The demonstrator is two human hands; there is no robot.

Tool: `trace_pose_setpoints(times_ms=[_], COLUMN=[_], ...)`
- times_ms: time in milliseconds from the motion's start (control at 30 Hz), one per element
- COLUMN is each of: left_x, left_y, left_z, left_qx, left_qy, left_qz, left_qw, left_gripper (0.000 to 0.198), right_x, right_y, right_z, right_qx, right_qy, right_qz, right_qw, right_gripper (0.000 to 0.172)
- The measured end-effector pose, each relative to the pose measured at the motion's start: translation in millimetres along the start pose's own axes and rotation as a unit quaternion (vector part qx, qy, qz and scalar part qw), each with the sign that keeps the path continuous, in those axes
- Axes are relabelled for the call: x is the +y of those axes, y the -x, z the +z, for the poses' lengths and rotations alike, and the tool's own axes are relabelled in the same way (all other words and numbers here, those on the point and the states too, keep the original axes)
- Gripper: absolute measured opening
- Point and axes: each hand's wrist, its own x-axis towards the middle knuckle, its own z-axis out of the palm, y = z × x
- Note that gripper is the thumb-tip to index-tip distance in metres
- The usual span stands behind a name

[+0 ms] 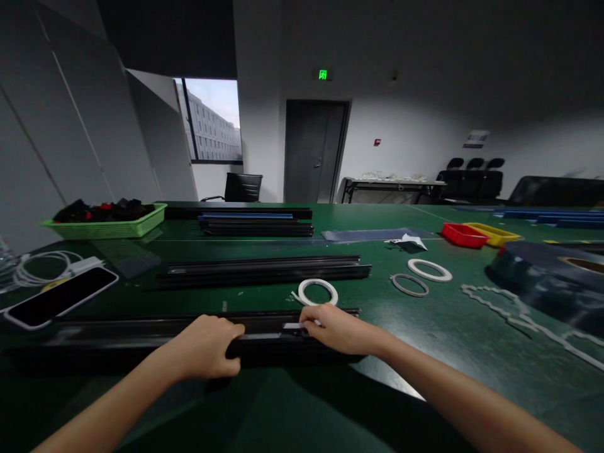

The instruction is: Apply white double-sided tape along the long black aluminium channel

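A long black rail (141, 349) with a channel along its top lies on the green table in front of me. My left hand (207, 346) is closed round the rail near its middle, thumb on the near side. Further right, the fingers of my right hand (330, 327) pinch the end of a short white strip (292, 326) at the channel; the fingers partly hide it. A roll of white tape (318, 292) lies flat just behind my right hand, its loose end pointing left.
More black rails (264, 269) lie behind, with another stack (257, 225) farther back. On the left are a phone (61, 296) and a green basket (108, 226). To the right lie two rings (429, 270), a twisted pale strip (514, 308), red (465, 235) and yellow trays and a large dark roll (542, 283).
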Motion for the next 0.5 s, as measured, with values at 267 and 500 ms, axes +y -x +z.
trace_pose_setpoints(times_ms=[267,500], left_x=[19,19], left_y=[-6,-10], left_z=[8.4,14.1], left_qx=[0.05,0.055], left_qy=[-0.017,-0.04], left_qz=[0.057,0.073], left_qw=[0.997,0.995], left_gripper=[0.027,0.02], right_x=[6,6], right_y=[-6,-5], right_z=[5,5], right_qx=[0.0,0.002], right_qy=[0.008,0.009], right_qz=[0.003,-0.007], right_qw=[1.0,1.0], right_gripper=[0.029,0.029])
